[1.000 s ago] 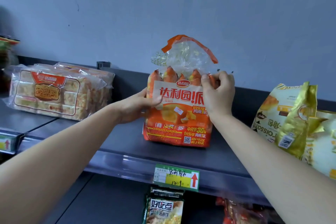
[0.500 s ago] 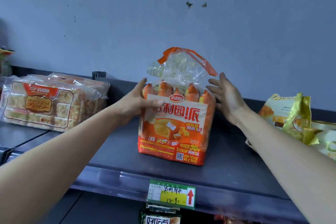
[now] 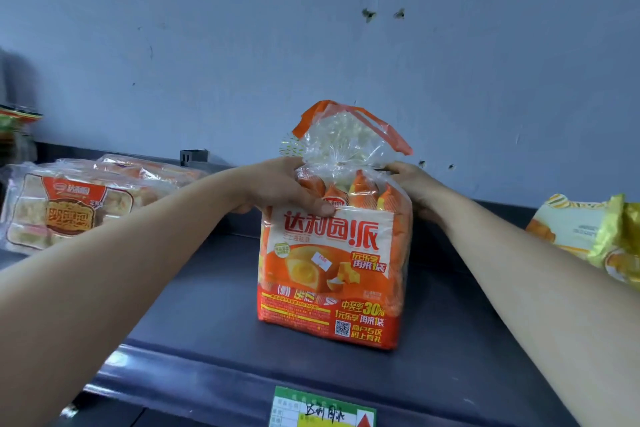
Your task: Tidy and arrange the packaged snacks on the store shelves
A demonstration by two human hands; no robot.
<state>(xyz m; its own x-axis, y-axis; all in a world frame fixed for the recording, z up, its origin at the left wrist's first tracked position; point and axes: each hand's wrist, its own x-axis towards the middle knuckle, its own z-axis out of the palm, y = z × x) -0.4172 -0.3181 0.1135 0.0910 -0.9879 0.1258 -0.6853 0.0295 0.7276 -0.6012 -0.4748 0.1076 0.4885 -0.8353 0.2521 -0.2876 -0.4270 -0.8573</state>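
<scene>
An orange bag of small cakes (image 3: pixel 332 274) stands upright on the dark shelf (image 3: pixel 194 295), its clear tied top with an orange band pointing up. My left hand (image 3: pixel 280 187) grips the bag's upper left corner, thumb on the front face. My right hand (image 3: pixel 412 187) holds the upper right side, with its fingers behind the bag and partly hidden.
Clear packs of biscuits (image 3: pixel 69 204) lie at the left of the shelf. Yellow-gold snack bags (image 3: pixel 595 239) sit at the right edge. A green and yellow price tag (image 3: pixel 322 409) hangs on the shelf's front rail. A blue-grey wall rises behind.
My right hand, which had come off the bag with fingers spread, has closed on its upper right side again. My left hand slid up to the top corner. The view moved closer.
</scene>
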